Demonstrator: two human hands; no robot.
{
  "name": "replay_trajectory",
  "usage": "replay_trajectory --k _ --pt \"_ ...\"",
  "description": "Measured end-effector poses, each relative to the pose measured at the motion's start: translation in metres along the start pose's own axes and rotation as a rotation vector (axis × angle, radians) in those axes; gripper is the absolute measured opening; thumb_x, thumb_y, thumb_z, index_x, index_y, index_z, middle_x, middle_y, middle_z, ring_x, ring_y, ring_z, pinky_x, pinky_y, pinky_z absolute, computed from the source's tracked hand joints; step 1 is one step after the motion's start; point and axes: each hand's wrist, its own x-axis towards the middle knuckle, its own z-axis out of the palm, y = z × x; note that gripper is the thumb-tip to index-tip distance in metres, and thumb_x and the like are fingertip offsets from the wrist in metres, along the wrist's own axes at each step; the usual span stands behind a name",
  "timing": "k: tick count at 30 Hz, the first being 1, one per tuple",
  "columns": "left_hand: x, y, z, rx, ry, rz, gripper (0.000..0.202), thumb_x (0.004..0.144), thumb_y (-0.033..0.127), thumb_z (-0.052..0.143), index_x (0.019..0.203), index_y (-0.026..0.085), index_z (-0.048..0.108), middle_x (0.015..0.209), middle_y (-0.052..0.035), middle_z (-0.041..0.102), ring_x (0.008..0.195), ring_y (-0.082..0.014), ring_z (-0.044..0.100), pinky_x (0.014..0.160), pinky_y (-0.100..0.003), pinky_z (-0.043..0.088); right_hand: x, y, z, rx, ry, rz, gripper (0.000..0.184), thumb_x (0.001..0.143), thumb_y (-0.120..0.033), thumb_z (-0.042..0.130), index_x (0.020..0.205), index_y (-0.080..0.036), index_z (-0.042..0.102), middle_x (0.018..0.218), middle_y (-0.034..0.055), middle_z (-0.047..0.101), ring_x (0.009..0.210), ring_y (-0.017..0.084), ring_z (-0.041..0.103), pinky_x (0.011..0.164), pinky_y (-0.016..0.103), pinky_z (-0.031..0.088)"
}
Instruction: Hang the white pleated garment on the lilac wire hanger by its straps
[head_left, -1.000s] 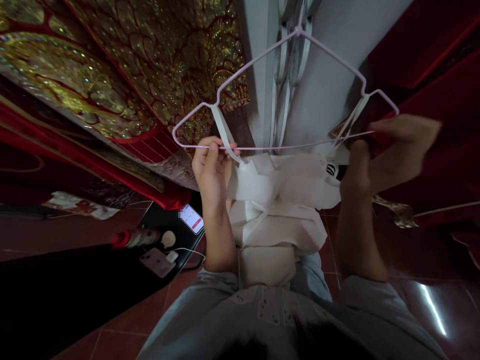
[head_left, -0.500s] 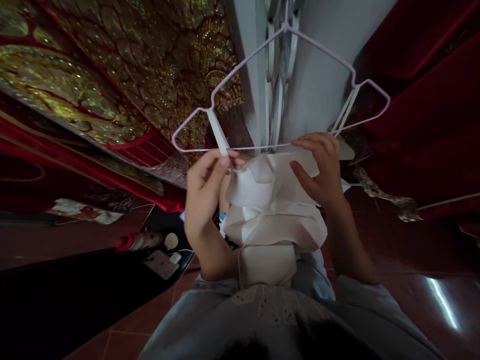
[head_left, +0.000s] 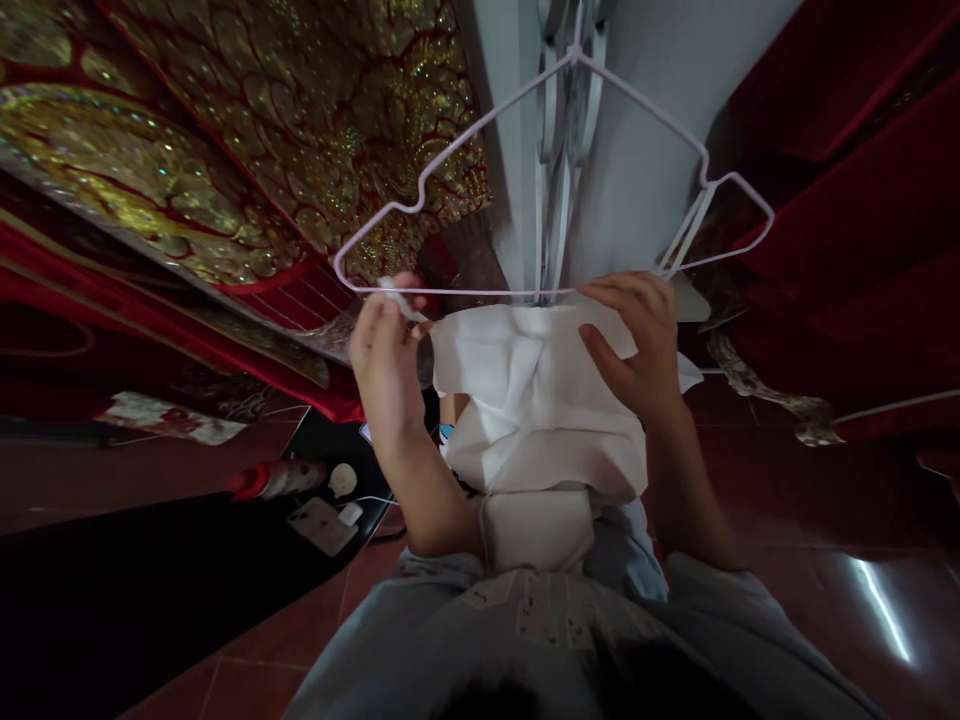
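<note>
White garment (head_left: 517,370) has one strap (head_left: 697,218) on hanger (head_left: 487,292).

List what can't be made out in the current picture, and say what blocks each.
All in the head view:
- Top of the pink hanger: cut off by the upper edge.
- Pinched part of the white strap: covered by the fingers of the left hand.
- White garment behind the right hand: hidden by that hand.
- Shirt print: too small and dim.
</note>
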Motion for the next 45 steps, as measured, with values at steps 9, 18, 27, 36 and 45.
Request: replay_trajectory --k 9,18,27,36,45 --pt "-0.017 0.011 0.036 -0.105 -0.041 0.006 0.033 0.104 0.055 0.08 0.095 0.024 0.073 0.098 -0.0047 0.084 0.09 -0.0192 0.078 0.089 -0.031 0.064 0.013 0.018 -0.02 0.254 0.613 0.197 0.042 0.091 -0.042 0.077 0.132 -0.036 0.078 0.132 0.0059 0.068 0.081 0.016 0.062 0.065 0.034 0.052" --pt "-0.011 -0.002 0.036 -0.149 -0.05 0.054 0.032 0.103 0.051 0.082 0.093 0.023 0.07 0.09 -0.0034 0.08 0.074 -0.0154 0.068 0.078 -0.027 0.059 0.064 0.009 -0.055 0.653 0.2 0.455 0.018 0.084 -0.034 0.08 0.1 -0.028 0.086 0.093 0.0041 0.08 0.048 0.007 0.034 0.039 0.026 0.019" --pt "-0.01 0.0 0.037 -0.042 -0.015 -0.065 0.034 0.107 0.053 0.075 0.09 0.025 0.066 0.092 -0.0049 0.079 0.074 -0.0178 0.065 0.079 -0.03 0.057 0.037 0.076 -0.059 0.373 0.62 0.154 0.032 0.094 -0.032 0.071 0.119 -0.041 0.088 0.114 0.0021 0.085 0.048 0.007 0.044 0.038 0.024 0.021" --pt "-0.011 -0.016 0.031 -0.067 -0.038 -0.013 0.022 0.104 0.046 0.077 0.105 0.024 0.078 0.11 -0.007 0.086 0.079 -0.0159 0.071 0.077 -0.029 0.06 0.013 0.004 -0.022 0.258 0.001 0.21 0.029 0.098 -0.035 0.073 0.125 -0.03 0.081 0.115 0.0038 0.074 0.059 0.007 0.046 0.052 0.028 0.042" --pt "0.027 -0.035 -0.038 0.213 0.162 0.435 0.031 0.116 0.023 0.051 0.126 0.031 0.078 0.131 0.001 0.083 0.158 -0.0355 0.057 0.09 -0.05 0.057 0.002 0.022 -0.024 0.208 0.052 0.141 0.027 0.103 -0.042 0.07 0.127 -0.037 0.081 0.116 0.0037 0.072 0.064 0.011 0.046 0.055 0.03 0.042"
